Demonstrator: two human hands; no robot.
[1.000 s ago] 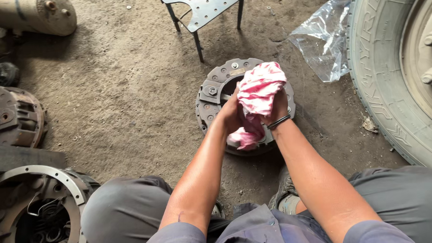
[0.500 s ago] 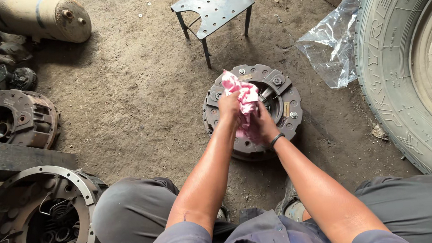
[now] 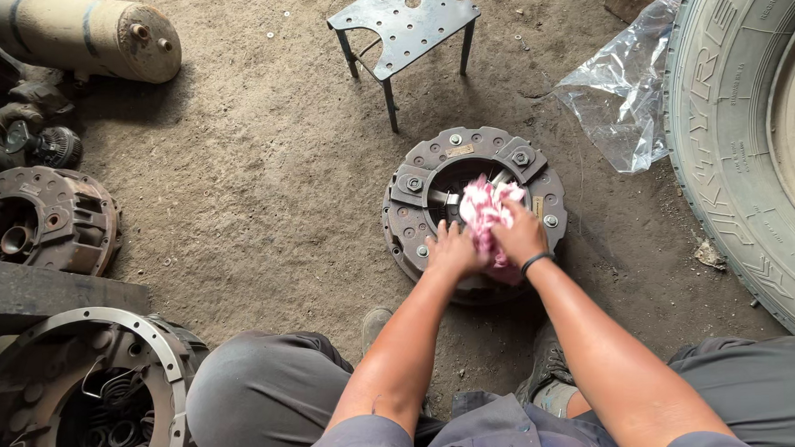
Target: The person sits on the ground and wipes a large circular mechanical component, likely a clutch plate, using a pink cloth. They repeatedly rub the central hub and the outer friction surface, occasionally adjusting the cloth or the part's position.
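While the head camera looks straight down at the dirt floor, I log the scene from left to right. Far left: a cream-coloured cylindrical tank lies on its side at the top, a rusty clutch cover sits below it, and a larger round housing with springs inside fills the lower corner. Top centre stands a small grey metal stool with a perforated seat.

Centre: a round clutch pressure plate lies flat on the floor, just in front of my knees. My left hand rests palm-down on its near rim, fingers spread and flat, gripping nothing that I can see, its thumb side touching the pink-and-white rag. My right hand is just beside it, fingers curled down onto the rag, pressing the cloth into the plate's central opening; a dark band sits at that wrist. The rag is bunched, lying partly in the opening and partly under the right hand.

Right: a crumpled clear plastic bag lies on the floor, touching a big truck tyre that fills the edge of view.
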